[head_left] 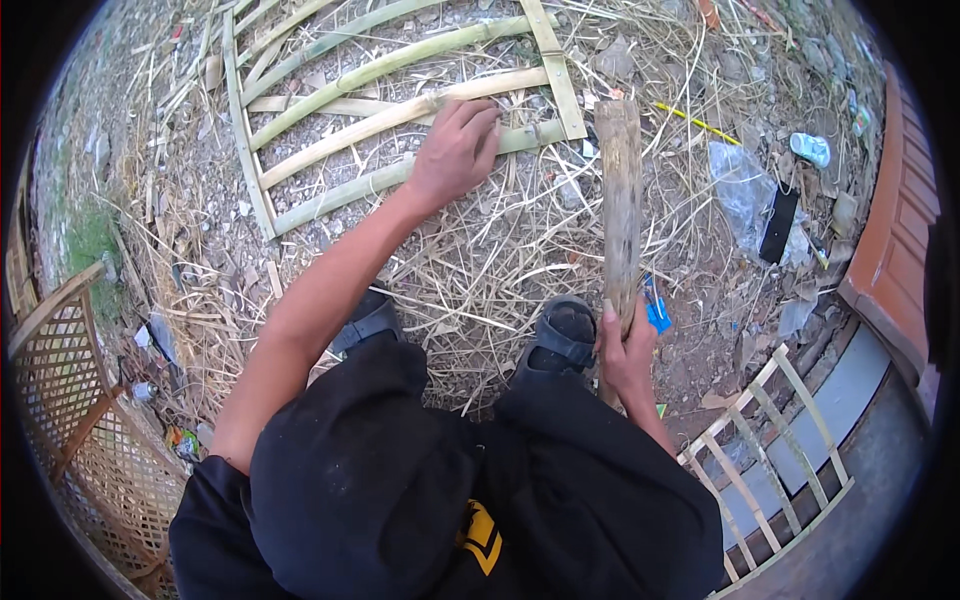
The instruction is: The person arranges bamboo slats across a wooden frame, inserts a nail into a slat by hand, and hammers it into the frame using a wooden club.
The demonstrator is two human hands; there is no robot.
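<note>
we note the right hand (627, 352) gripping a wooden club (620, 200), long axis near vertical, pointing to upper frame; left hand (455, 150) rests flat on the bamboo frame (330, 150).

l hand (455, 150) flat, r hand (626, 350) clenched

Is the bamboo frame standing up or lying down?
Lying flat. The bamboo frame rests on the straw-covered ground, with the left hand pressing on its slats.
</note>
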